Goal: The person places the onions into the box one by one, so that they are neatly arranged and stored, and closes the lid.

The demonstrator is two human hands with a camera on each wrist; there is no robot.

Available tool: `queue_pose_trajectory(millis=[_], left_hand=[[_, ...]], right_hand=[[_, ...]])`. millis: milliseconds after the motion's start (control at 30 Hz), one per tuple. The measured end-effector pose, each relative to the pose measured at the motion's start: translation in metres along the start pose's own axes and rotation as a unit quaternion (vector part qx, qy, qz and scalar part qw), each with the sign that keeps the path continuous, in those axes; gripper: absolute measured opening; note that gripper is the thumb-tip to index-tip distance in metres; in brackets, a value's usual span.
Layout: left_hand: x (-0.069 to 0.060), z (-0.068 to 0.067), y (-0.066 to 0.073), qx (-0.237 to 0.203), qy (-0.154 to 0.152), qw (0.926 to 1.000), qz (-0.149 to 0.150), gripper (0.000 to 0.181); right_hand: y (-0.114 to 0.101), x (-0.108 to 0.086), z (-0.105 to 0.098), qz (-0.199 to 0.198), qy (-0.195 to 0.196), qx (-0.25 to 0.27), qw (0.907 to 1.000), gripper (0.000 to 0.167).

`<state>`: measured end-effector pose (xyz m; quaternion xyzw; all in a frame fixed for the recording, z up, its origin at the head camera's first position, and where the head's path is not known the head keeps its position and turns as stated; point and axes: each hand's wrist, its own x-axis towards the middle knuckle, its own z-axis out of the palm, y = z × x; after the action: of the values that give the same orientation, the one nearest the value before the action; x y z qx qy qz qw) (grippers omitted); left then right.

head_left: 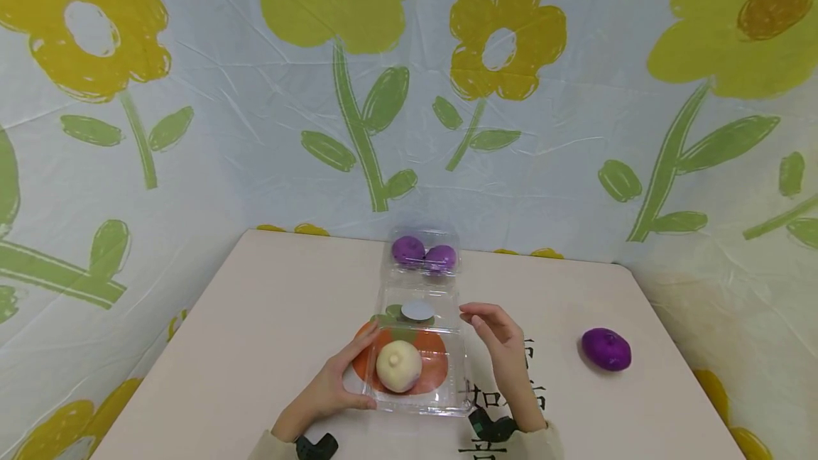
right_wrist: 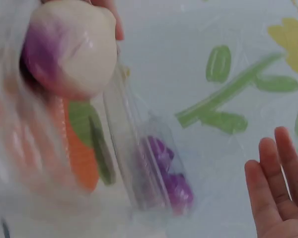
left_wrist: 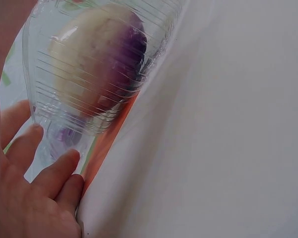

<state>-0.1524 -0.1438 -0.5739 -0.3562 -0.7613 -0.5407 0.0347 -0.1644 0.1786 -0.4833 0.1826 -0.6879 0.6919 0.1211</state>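
Note:
A clear plastic box (head_left: 456, 375) lies near the front middle of the table and contains a whitish turnip with a purple patch (head_left: 399, 366). My left hand (head_left: 339, 378) grips the box's left side, thumb at the near corner and fingers farther along. Through the ribbed wall, the left wrist view shows the turnip (left_wrist: 97, 59). Just right of the box, my right hand (head_left: 501, 346) is raised with relaxed fingers and holds nothing. Its fingers (right_wrist: 270, 173) look straight in the right wrist view. On the table's right side sits a purple, onion-like vegetable (head_left: 606, 349).
Behind the box, a clear flap with a round white sticker (head_left: 418, 310) lies flat. Farther back, a clear compartment (head_left: 450, 236) contains two purple vegetables (head_left: 407, 250). An orange and green print (head_left: 436, 360) shows beneath the box. Flower-patterned cloth (head_left: 543, 162) surrounds the table.

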Motion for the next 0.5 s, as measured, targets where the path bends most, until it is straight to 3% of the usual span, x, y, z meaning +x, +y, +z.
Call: queue_pose_trajectory(millis=[267, 500], left_hand=[[0.001, 0.000, 0.000, -0.011, 0.000, 0.9999, 0.008, 0.107], [0.000, 0.000, -0.001, -0.005, -0.001, 1.0000, 0.006, 0.105]], right_hand=[[0.022, 0.000, -0.032, -0.025, 0.100, 0.002, 0.9946, 0.022], [0.030, -0.004, -0.065, -0.052, 0.212, -0.006, 0.9760, 0.023]])
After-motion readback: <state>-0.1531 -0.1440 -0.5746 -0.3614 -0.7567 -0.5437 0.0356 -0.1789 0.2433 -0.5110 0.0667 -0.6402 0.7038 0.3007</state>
